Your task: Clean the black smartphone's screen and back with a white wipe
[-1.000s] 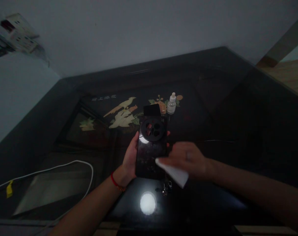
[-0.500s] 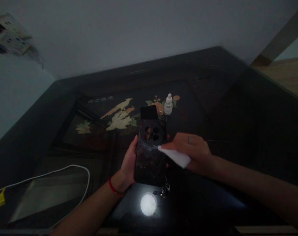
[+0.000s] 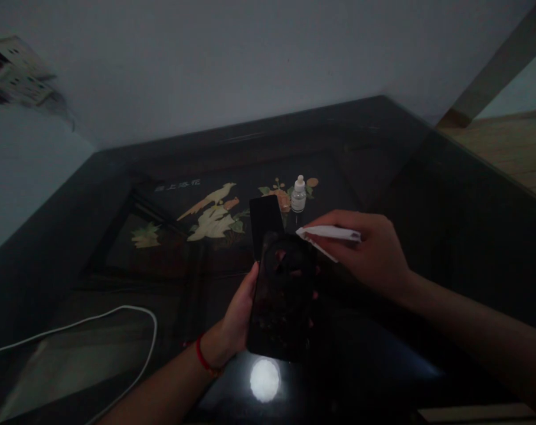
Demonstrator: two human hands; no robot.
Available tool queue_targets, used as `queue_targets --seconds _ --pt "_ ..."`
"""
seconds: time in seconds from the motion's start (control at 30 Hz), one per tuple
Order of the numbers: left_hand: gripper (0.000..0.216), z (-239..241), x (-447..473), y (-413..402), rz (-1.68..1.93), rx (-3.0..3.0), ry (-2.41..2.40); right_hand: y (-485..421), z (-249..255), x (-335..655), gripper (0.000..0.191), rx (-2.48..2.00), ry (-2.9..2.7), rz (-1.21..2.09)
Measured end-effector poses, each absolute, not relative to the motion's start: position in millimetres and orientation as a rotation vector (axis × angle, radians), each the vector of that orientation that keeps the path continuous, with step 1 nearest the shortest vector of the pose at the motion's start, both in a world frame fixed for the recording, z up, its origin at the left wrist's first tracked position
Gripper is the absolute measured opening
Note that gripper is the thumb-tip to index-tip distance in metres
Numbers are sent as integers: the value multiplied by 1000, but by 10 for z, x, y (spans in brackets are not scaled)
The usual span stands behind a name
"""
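My left hand (image 3: 240, 316) grips a dark phone case (image 3: 279, 319) over the table, fingertips showing along its far side. The case has a large round camera ring with several cutouts near its top. Pinched in my right hand (image 3: 372, 245) is a folded white tissue (image 3: 339, 233), its tip at the case's upper right corner; whether it touches there I cannot tell. A black phone (image 3: 265, 221) lies on the table behind the case, its lower part hidden. Just beyond stands a small clear dropper bottle (image 3: 298, 198) with a white cap.
The glossy black table (image 3: 409, 177) carries an inlaid bird and flowers (image 3: 212, 224). A white cable (image 3: 155, 330) curves across the left side. Wall sockets (image 3: 26, 77) are at the upper left, and a pale wall (image 3: 232, 65) rises behind the table.
My right hand has moved the tissue up from the middle of the case to its upper right corner. The case has shifted down and right and tilted, uncovering more of the phone.
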State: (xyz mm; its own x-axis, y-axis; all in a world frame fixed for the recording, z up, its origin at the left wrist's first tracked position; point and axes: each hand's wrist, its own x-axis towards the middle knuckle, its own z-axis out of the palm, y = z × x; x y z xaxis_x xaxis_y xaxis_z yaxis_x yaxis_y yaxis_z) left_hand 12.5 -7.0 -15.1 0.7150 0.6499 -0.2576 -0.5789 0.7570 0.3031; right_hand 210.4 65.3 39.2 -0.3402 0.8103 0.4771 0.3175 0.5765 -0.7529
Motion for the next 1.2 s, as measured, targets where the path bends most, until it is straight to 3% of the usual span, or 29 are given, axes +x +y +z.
queue_targets --seconds 0.43,0.77,0.97,1.2 --pt "50 -121 250 -203 650 241 454 493 574 2015 10 -947 -2090 773" --pt "51 -105 240 -206 699 216 460 467 595 2060 10 -1032 -2137 755" --pt "67 -53 282 -206 664 251 472 433 552 1967 12 -916 -2184 692" --pt "56 -76 254 -202 746 270 536 269 468 1940 19 -808 -2446 653"
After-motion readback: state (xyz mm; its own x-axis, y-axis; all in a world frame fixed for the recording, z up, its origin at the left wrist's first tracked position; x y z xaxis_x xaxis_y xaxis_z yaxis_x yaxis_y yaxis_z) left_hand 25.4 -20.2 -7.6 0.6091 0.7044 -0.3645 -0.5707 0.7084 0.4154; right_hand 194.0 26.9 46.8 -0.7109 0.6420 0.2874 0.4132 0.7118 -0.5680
